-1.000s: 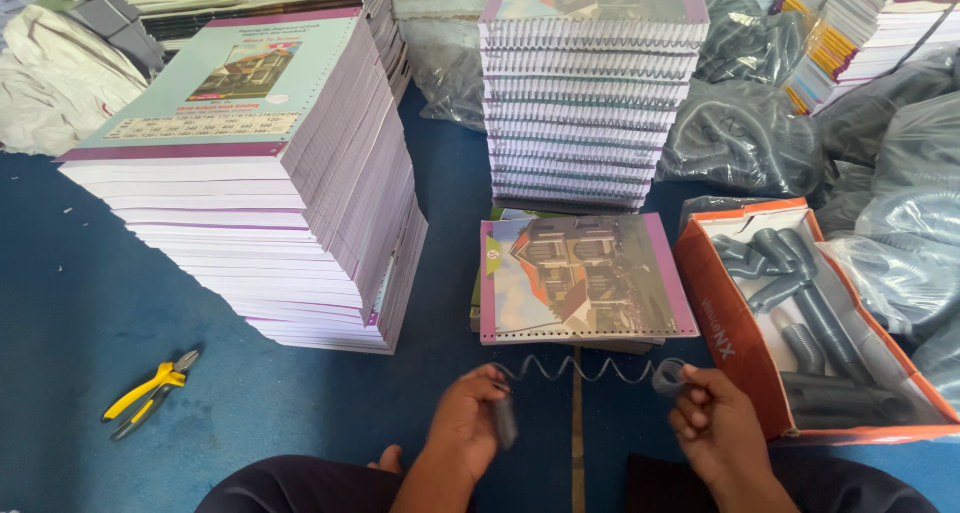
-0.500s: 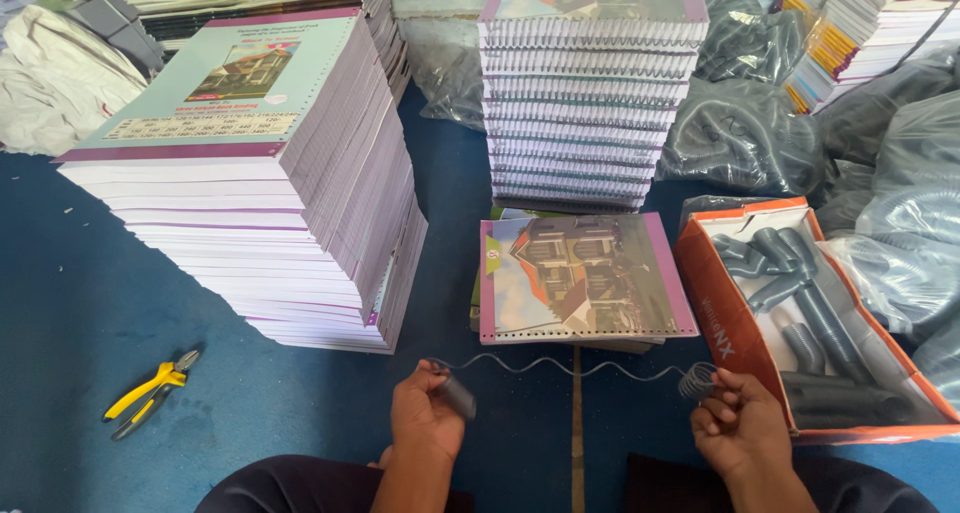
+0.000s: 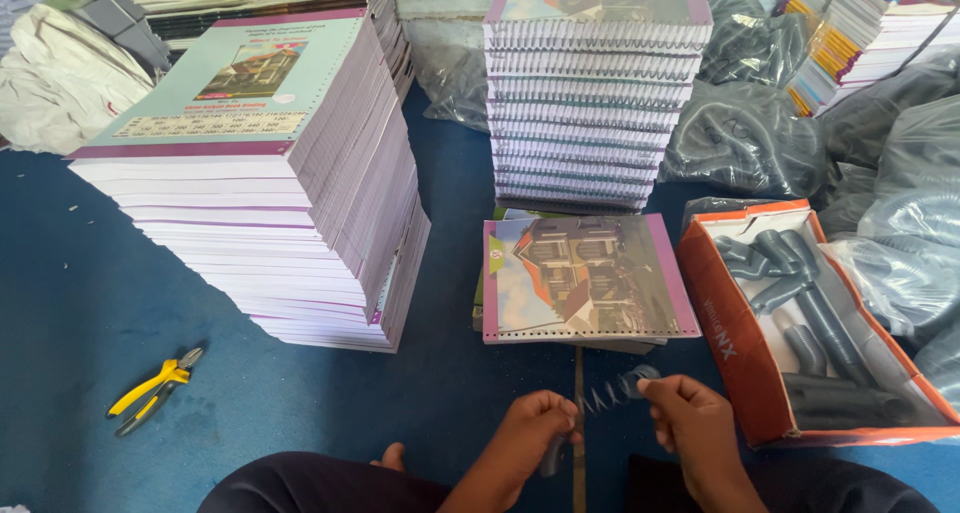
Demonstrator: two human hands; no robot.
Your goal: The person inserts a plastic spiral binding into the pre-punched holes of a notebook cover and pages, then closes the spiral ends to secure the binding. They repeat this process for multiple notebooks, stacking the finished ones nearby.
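Two hands stretch a wire spiral just below an unbound book.

The left hand (image 3: 535, 425) is fisted around one end of the spiral coil (image 3: 605, 397); the right hand (image 3: 690, 418) pinches the other end, whose tip is blurred. The coil hangs in front of the punched book (image 3: 585, 278) on the blue floor (image 3: 90, 323). The orange box (image 3: 735, 348) of dark coils is cut off at right.

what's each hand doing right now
Left hand: closed on one end of the wire coil.
Right hand: closed on the coil's other end.
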